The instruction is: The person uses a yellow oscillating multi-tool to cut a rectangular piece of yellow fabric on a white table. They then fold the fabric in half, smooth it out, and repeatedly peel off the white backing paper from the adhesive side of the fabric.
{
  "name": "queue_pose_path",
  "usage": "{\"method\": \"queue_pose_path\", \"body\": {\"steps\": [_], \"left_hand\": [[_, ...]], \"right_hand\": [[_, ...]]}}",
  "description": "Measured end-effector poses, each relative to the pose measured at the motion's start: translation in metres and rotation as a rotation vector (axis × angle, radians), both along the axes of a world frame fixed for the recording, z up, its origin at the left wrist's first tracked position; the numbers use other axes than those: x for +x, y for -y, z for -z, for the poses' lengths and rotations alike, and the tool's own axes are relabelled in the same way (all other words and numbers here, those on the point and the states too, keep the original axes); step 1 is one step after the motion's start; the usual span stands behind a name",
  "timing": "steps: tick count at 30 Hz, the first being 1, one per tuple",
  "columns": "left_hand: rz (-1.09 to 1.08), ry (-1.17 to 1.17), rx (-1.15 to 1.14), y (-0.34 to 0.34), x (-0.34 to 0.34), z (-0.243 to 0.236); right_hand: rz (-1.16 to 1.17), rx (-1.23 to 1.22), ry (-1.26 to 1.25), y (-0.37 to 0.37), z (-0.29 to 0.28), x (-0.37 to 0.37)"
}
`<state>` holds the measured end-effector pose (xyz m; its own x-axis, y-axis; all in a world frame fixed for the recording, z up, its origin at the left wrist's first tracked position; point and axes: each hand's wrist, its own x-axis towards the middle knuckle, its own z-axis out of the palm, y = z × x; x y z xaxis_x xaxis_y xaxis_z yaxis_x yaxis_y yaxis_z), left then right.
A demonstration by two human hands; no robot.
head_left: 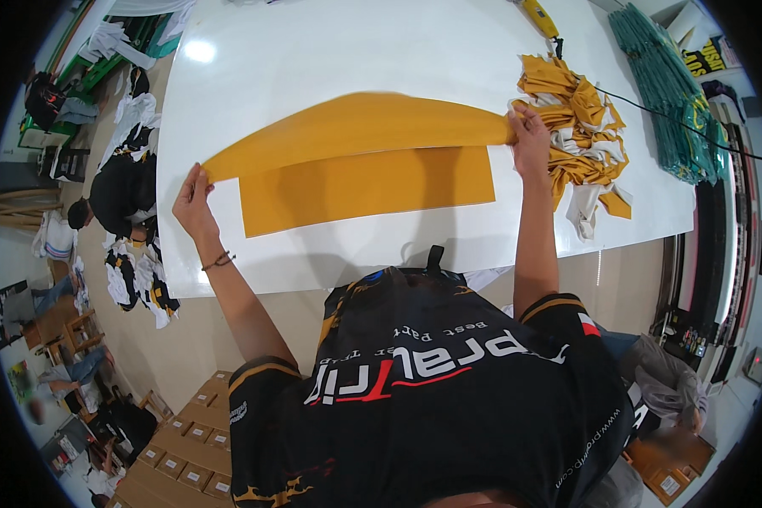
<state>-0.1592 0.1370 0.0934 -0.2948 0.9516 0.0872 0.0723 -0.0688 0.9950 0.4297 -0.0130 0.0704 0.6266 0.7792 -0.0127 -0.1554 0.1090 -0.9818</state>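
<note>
A mustard-yellow fabric panel (pixel 360 127) with a curved far edge is stretched between my two hands over the white table. Its left corner is pinched in my left hand (pixel 196 203), and its right end in my right hand (pixel 528 140). Below it, nearer to me, lies a flat rectangular yellow fabric piece (pixel 368 195); the held panel covers its far part. Just right of my right hand sits a crumpled heap of yellow and white fabric pieces (pixel 580 127).
On the white table (pixel 313 51), a yellow handheld tool (pixel 539 19) with a black cord lies far right. Stacked green folded material (pixel 665 93) lines the right edge. Left of the table, a person in black (pixel 123 190) bends among loose garments. Cardboard boxes (pixel 182 440) stand lower left.
</note>
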Motion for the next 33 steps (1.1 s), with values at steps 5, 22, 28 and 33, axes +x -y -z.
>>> {"method": "queue_pose_path", "body": {"steps": [5, 22, 28, 33], "left_hand": [[0.039, -0.119, -0.184, 0.037, -0.01, 0.046], [0.073, -0.276, -0.35, 0.071, -0.02, 0.095], [0.102, -0.248, -0.312, 0.078, -0.021, 0.095], [0.1, -0.264, -0.315, 0.078, -0.032, 0.104]], "right_hand": [[0.001, -0.206, 0.174, 0.041, 0.032, -0.023], [0.008, -0.529, 0.445, 0.084, 0.077, -0.034], [-0.026, -0.565, 0.402, 0.088, 0.076, -0.029], [-0.121, -0.498, 0.469, 0.096, 0.086, -0.02]]}}
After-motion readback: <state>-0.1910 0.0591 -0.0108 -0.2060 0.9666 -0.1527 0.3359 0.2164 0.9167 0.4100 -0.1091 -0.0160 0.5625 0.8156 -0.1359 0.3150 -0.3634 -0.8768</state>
